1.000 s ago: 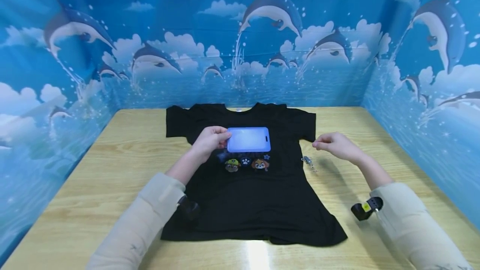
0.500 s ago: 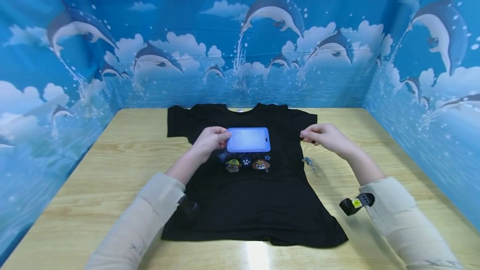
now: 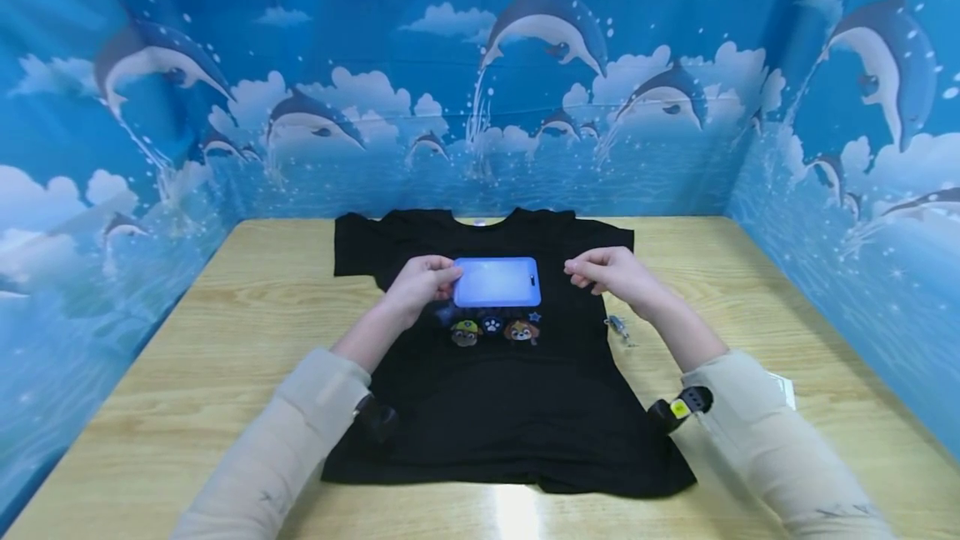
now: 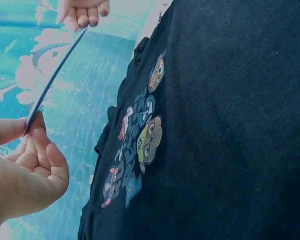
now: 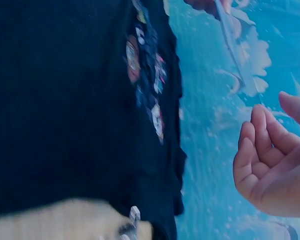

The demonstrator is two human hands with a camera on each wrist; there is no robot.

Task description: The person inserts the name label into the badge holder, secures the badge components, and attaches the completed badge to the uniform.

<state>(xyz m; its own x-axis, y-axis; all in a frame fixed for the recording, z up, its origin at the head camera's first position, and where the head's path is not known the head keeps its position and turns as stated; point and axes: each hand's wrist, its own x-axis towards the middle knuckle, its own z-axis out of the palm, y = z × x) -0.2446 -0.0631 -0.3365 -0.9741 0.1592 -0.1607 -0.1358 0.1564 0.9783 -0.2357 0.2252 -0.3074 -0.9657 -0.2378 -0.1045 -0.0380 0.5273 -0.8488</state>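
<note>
In the head view, my left hand (image 3: 418, 283) pinches the left edge of a blue-violet card holder (image 3: 497, 282) with a small slot near its right end. It is held over the chest print of a black T-shirt (image 3: 510, 415) lying flat. The left wrist view shows the card holder (image 4: 55, 80) nearly edge-on between thumb and fingers. To its right hovers my right hand (image 3: 613, 275), holding nothing. Its fingers are loosely bent, and the right wrist view shows the thumb (image 5: 294, 105) apart from them.
A small metallic trinket (image 3: 618, 327) lies on the wooden table (image 3: 247, 340) by the shirt's right side. Part of a white flat thing (image 3: 785, 390) shows behind my right sleeve. A blue dolphin-print curtain (image 3: 480, 148) surrounds the table on three sides.
My right hand has moved left, from beside the shirt to over it, closer to the card holder. The white thing has come into view behind the right sleeve. My left hand stays put.
</note>
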